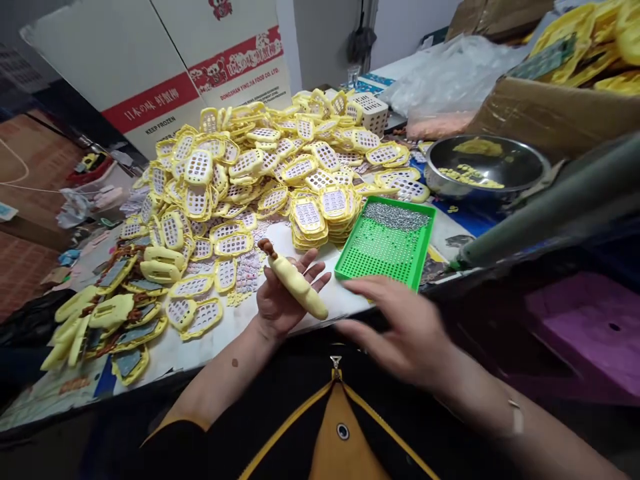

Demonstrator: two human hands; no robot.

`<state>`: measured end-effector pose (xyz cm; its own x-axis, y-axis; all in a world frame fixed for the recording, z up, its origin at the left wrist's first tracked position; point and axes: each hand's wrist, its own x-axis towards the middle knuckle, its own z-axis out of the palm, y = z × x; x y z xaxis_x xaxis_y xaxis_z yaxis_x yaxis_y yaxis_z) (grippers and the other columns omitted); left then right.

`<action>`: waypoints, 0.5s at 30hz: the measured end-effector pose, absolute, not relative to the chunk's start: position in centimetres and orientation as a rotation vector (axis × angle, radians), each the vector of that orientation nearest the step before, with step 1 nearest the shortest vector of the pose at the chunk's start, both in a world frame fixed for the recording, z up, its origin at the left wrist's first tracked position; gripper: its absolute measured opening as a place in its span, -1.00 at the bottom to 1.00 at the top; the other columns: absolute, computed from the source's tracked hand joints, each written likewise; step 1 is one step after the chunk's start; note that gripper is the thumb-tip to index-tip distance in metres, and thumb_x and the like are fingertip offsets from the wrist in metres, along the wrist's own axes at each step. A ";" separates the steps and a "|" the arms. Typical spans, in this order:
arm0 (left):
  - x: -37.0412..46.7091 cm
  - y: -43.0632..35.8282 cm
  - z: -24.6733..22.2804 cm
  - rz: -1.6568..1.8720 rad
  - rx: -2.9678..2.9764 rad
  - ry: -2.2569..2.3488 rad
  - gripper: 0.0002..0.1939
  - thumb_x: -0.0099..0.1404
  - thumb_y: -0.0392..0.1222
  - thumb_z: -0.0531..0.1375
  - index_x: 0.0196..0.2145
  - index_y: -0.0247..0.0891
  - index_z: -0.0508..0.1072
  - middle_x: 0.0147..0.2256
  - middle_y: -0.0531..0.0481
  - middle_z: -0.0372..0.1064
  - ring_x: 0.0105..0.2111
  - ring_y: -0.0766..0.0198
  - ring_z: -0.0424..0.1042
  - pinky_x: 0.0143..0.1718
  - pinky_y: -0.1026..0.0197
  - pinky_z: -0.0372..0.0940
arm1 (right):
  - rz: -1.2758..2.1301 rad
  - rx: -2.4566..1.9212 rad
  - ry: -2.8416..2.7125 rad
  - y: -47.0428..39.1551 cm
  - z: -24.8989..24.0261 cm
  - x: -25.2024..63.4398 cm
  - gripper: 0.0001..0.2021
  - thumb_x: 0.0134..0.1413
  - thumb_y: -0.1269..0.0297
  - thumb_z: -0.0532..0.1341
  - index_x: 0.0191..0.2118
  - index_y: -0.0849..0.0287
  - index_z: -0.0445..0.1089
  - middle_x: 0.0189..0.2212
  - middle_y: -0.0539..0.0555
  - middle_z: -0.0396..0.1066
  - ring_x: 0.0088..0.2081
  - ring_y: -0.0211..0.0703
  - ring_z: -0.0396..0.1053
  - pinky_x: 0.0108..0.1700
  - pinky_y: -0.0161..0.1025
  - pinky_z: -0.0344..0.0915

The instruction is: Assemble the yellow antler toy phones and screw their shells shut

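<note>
A pale yellow toy piece [299, 285] with a small brown end lies across the open palm of the left hand [281, 298], near the front edge of the tabletop [305, 237]. The fingers of this hand are spread and only lightly curled, so the piece rests there more than it is gripped. The right hand [400, 330] hovers just beside it, palm down, fingers stretched out and holding nothing; it is blurred. Just behind the right hand stands a green tray [386, 247] with many small holes, and a band of small grey bits lies along its far side. Behind the left hand a big heap of yellow plastic frames [250, 170] covers the middle of the tabletop. A metal bowl [487, 167] stands toward the right edge, and a cardboard box [165, 67] stands at the far left side.
</note>
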<state>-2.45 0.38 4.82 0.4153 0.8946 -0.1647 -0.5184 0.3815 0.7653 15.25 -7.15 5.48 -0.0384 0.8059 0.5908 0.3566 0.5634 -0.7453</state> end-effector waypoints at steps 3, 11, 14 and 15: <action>-3.5 -0.7 4.8 1.036 0.733 0.639 -0.53 -0.10 0.17 0.38 -0.27 -0.07 0.41 0.02 0.02 0.36 0.12 0.06 0.27 0.11 -0.01 0.19 | 0.665 -0.995 -1.745 -5.1 4.3 11.2 -0.65 0.04 0.21 0.29 -0.05 0.21 0.36 -0.24 0.17 0.49 -0.25 -0.06 0.45 -0.20 -0.10 0.43; -8.2 -2.6 3.9 1.133 1.075 0.906 -0.72 0.04 -0.07 0.36 -0.25 -0.10 0.51 -0.17 -0.01 0.47 -0.04 0.07 0.37 0.13 -0.09 0.13 | 1.380 -0.971 -1.397 -3.2 -0.1 6.8 -0.59 -0.05 0.03 0.32 -0.15 0.20 0.36 -0.30 0.07 0.46 -0.27 -0.13 0.43 -0.20 -0.17 0.41; -10.5 -3.4 4.1 1.108 1.503 1.214 -0.77 0.07 -0.21 0.33 -0.25 -0.07 0.56 -0.17 -0.06 0.50 0.08 -0.06 0.27 0.23 -0.24 -0.13 | 1.548 -0.945 -1.333 -3.0 -1.8 6.5 -0.45 -0.14 0.04 0.38 -0.01 0.13 0.32 -0.08 0.15 0.44 -0.02 -0.04 0.41 0.05 -0.05 0.35; -11.2 -3.8 4.1 1.107 1.631 1.295 -0.75 0.07 -0.26 0.31 -0.24 -0.04 0.56 -0.17 -0.06 0.51 0.13 -0.08 0.23 0.25 -0.27 -0.25 | 1.555 -0.942 -1.297 -3.0 -2.1 6.4 -0.42 -0.15 0.06 0.39 0.03 0.08 0.29 -0.03 0.15 0.42 0.01 -0.05 0.41 0.08 -0.04 0.34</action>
